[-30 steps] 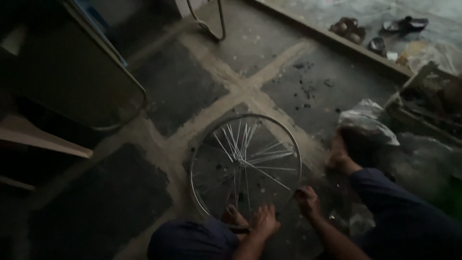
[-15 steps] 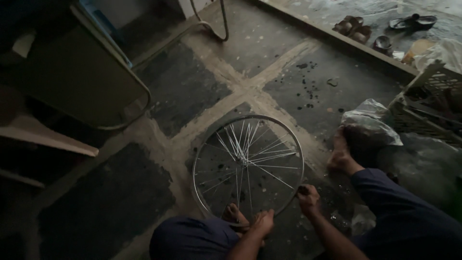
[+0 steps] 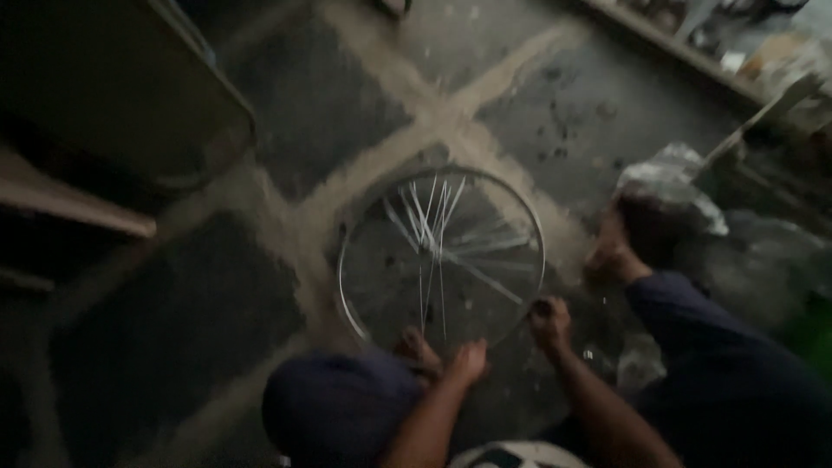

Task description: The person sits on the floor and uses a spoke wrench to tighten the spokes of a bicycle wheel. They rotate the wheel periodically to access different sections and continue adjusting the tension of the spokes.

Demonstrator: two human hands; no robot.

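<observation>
A bare metal bicycle wheel rim (image 3: 347,286) with thin spokes (image 3: 433,251) lies flat on the dark stone floor between my legs. My left hand (image 3: 469,360) rests on the rim's near edge; blur hides whether its fingers grip it. My right hand (image 3: 549,321) is at the rim's near right edge, fingers curled around a small dark part where a spoke meets the rim. My bare feet sit at the near edge (image 3: 418,348) and to the right (image 3: 611,256) of the wheel.
A crumpled plastic bag (image 3: 672,186) lies right of the wheel. A dark cabinet or board (image 3: 121,95) stands at the left with a wooden plank (image 3: 69,208) below it. Clutter and sandals line the step at top right (image 3: 745,43).
The view has shifted and blurred, so the wheel sits lower in frame. Both hands stay at the rim's near edge, and the wheel has not visibly moved.
</observation>
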